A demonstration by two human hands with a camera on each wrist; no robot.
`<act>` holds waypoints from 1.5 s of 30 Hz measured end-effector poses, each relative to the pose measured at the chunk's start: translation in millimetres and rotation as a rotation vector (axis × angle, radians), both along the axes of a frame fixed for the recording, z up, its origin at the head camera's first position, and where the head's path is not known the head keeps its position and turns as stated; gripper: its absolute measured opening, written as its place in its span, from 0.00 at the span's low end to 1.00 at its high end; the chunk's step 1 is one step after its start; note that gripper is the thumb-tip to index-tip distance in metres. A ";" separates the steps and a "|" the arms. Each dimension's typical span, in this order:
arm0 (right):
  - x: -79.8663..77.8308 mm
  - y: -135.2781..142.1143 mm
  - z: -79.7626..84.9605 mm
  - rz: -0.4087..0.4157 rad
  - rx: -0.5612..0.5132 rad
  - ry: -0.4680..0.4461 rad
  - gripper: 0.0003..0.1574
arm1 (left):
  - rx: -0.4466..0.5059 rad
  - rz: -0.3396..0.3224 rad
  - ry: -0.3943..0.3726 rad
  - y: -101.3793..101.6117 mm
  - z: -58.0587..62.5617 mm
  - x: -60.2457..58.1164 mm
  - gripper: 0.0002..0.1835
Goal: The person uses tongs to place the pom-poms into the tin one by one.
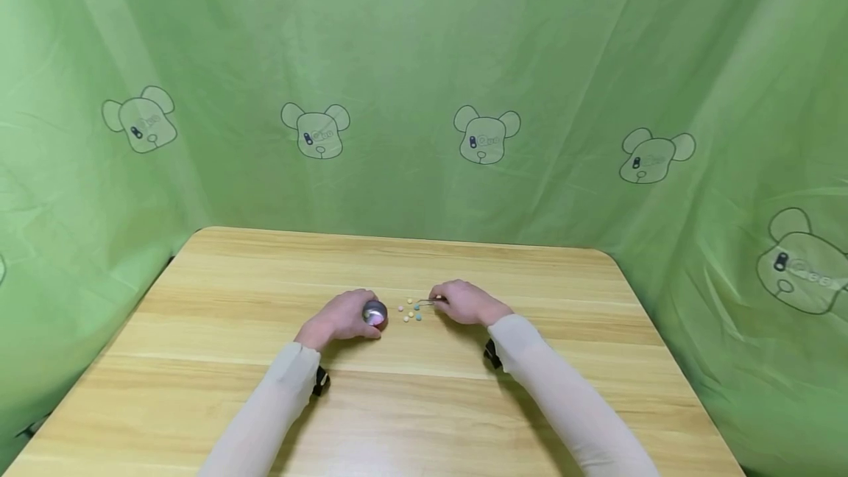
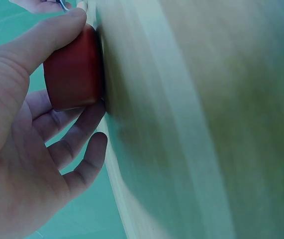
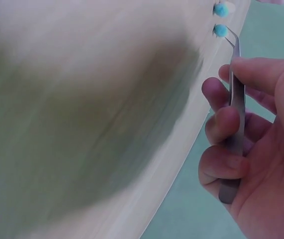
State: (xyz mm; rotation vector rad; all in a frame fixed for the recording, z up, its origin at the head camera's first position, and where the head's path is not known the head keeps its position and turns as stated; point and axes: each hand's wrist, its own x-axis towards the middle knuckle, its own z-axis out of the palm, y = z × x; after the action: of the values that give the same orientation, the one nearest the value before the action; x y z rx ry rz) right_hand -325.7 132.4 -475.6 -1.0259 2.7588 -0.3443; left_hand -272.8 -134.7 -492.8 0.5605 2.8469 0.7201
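Observation:
My left hand (image 1: pixel 346 315) grips a small round red container (image 2: pixel 74 72), thumb on one side and fingers round the other. In the head view its grey rim and shiny inside (image 1: pixel 375 313) show, close to the tabletop. My right hand (image 1: pixel 466 302) pinches a pair of metal tweezers (image 3: pixel 237 94) with bent tips. The tweezer tips are slightly apart, right at a small blue ball (image 3: pixel 221 31). A second blue ball (image 3: pixel 221 9) lies just beyond it. Several small balls in yellow, pink and blue, among them a yellow ball (image 1: pixel 411 314), lie between the hands.
Both hands work over a wood-grain table (image 1: pixel 411 418) with rounded far corners. A green curtain (image 1: pixel 397 43) printed with bear faces hangs behind the table and along both sides.

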 end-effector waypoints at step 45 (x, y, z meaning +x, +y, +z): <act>1.1 8.1 3.9 0.048 -0.064 0.016 0.12 | 0.014 0.008 -0.015 0.2 2.3 0.5 0.28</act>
State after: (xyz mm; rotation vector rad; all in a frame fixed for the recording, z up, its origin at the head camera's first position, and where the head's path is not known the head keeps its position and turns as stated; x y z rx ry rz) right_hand -324.6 140.5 -471.7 -1.1128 2.7489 -0.4220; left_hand -272.3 -134.5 -490.5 0.5437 2.8334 0.7436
